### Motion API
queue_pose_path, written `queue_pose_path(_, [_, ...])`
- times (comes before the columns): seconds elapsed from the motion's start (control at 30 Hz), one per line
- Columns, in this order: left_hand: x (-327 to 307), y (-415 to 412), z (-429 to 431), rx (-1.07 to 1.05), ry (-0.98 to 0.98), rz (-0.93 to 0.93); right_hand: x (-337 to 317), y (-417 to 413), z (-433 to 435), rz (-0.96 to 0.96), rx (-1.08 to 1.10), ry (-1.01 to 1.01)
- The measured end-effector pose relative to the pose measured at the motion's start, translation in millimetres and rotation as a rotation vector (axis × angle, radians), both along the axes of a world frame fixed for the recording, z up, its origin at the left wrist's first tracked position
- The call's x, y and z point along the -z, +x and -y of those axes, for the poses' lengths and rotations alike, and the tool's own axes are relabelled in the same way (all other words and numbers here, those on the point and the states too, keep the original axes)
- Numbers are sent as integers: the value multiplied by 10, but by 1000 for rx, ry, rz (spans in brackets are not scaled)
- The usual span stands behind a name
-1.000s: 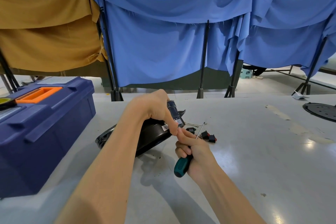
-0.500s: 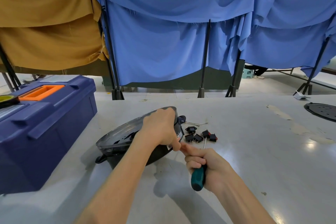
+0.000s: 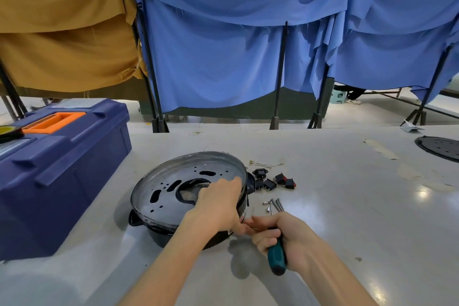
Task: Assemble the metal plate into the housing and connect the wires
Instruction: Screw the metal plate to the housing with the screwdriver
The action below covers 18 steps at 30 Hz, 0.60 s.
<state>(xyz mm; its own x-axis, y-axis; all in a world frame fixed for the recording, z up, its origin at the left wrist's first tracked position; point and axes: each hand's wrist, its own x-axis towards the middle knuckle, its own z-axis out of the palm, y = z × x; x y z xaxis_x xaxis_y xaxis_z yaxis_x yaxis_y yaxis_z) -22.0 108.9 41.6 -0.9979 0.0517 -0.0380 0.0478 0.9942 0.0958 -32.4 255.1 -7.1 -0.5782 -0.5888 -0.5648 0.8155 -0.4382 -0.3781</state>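
Housing (image 3: 169, 237) is being gripped by left hand (image 3: 218, 204), metal plate (image 3: 171, 189) seemingly seated; screwdriver (image 3: 276, 256) being clutched by right hand (image 3: 290, 238); screws (image 3: 275, 205), switches (image 3: 280, 179) lying unfitted right.

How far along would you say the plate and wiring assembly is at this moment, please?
Done: the metal plate sits in the black housing. In hand: the left hand grips its rim, the right hand holds the screwdriver. Left: screws, switches and wires lie loose on the table.
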Motion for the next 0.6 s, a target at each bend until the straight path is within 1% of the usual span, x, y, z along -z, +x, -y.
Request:
queue_pose_path(0.1, [-11, -2, 100, 58, 100, 75, 27, -6, -14, -18, -13, 48])
queue_pose_path(0.23, [16, 3, 260, 104, 319, 163, 60, -3, -28, 10, -25, 8])
queue_pose_path(0.3, [62, 7, 274, 112, 383, 184, 67, 15, -19, 8, -17, 16])
queue_pose_path(0.47, [118, -48, 297, 113, 383, 207, 48, 94, 0, 10, -11, 12])
queue_pose_path(0.6, [169, -42, 301, 111, 394, 209, -26, 133, -10, 23, -50, -10])
